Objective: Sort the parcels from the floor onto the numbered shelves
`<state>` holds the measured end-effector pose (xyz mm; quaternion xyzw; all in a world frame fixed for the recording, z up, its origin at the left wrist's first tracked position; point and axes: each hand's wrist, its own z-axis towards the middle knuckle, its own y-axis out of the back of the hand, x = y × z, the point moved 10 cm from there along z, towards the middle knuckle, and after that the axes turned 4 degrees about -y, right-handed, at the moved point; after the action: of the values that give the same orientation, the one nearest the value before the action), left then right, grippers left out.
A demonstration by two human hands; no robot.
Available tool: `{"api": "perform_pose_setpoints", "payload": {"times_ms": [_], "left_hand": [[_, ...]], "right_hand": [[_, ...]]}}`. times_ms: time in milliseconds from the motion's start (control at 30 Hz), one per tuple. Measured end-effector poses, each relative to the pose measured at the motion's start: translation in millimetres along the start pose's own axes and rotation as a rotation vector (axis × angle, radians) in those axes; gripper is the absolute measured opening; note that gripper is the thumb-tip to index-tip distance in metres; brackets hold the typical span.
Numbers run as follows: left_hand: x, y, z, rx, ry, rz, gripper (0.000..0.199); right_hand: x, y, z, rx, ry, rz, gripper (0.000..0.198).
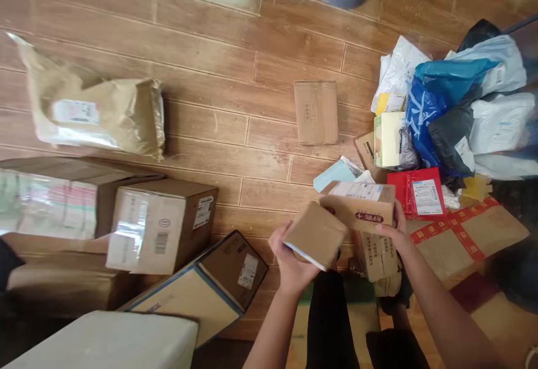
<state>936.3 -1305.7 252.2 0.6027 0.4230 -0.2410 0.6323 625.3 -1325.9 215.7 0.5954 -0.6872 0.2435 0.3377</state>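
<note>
Many wood boards make the floor (pixel 202 133). A big heap of bags and boxes (pixel 451 125) sits on the right. Some big boxes (pixel 166 226) stand on the left, and a puffy brown bag (pixel 107 112) lies just past them. The right hand (pixel 397 231) holds a box (pixel 361 203) with a dark red mark. The left hand (pixel 294 259) holds a plain brown box (pixel 316 233) near it; I cannot tell if these two touch.

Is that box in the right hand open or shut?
Shut, it looks: the printed cardboard box in the right hand shows flat faces, a white label and no raised flaps.
</note>
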Motion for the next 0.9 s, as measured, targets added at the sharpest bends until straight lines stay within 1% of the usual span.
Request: {"api": "perform_pose_setpoints", "payload": {"times_ms": [67,100,133,167,233,267,300,333,400,433,467,500,533,600,667,733,800,900], "left_hand": [[-65.1,-0.5,-7.1,0.167,-0.238,0.116,0.094],[-88.5,-3.3,-11.0,0.266,-0.305,0.148,0.093],[-104.1,-7.3,-14.8,0.386,-0.322,0.15,0.09],[-113.9,-11.7,-19.4,0.523,-0.301,0.115,0.083],[-119.6,-19.4,-32.6,0.811,-0.184,0.002,0.064],[-116.4,-22.0,-40.4,0.94,-0.106,-0.04,0.058],[-110.4,-24.3,-48.1,1.05,-0.027,-0.073,0.057],[-103.2,-27.3,-56.2,1.147,0.046,-0.117,0.065],[-91.1,-38.3,-76.0,1.328,0.178,-0.298,0.103],[-87.4,-45.4,-86.4,1.401,0.23,-0.424,0.119],[-84.1,-52.9,-95.4,1.447,0.267,-0.54,0.128],[-79.6,-60.7,-102.2,1.455,0.289,-0.623,0.127],[-73.0,-68.8,-106.9,1.426,0.309,-0.669,0.122],[-56.6,-83.7,-113.6,1.297,0.377,-0.696,0.112],[-44.4,-95.0,-122.4,1.172,0.483,-0.728,0.109],[-40.8,-103.0,-129.7,1.073,0.554,-0.772,0.109],[-41.6,-108.8,-132.9,0.985,0.591,-0.811,0.11],[-35.9,-112.7,-134.5,0.839,0.711,-0.852,0.112]], "right_hand": [[-12.2,-2.2,-11.0,0.103,-0.106,-0.011,0.092],[-17.6,0.8,-16.2,0.129,-0.153,-0.02,0.092],[-22.8,5.8,-21.7,0.146,-0.199,-0.027,0.09],[-27.6,12.5,-27.8,0.156,-0.245,-0.027,0.087],[-35.6,27.0,-41.1,0.188,-0.325,-0.007,0.083],[-38.7,33.3,-47.9,0.216,-0.359,0.008,0.083],[-41.7,38.6,-54.4,0.249,-0.393,0.022,0.085],[-44.8,42.5,-60.5,0.289,-0.429,0.031,0.088],[-50.7,45.1,-70.7,0.381,-0.496,0.035,0.092],[-52.7,44.3,-74.1,0.425,-0.519,0.028,0.092],[-53.7,42.7,-76.2,0.464,-0.532,0.013,0.092],[-53.5,40.7,-76.8,0.493,-0.535,-0.007,0.091],[-52.1,38.5,-76.0,0.509,-0.528,-0.03,0.091],[-46.9,32.6,-72.8,0.535,-0.512,-0.074,0.091],[-38.8,23.2,-69.5,0.578,-0.497,-0.105,0.092],[-29.2,11.9,-65.9,0.634,-0.467,-0.15,0.09],[-20.6,0.7,-61.0,0.677,-0.426,-0.205,0.083],[-18.7,-16.7,-56.2,0.72,-0.411,-0.275,0.075]]}}
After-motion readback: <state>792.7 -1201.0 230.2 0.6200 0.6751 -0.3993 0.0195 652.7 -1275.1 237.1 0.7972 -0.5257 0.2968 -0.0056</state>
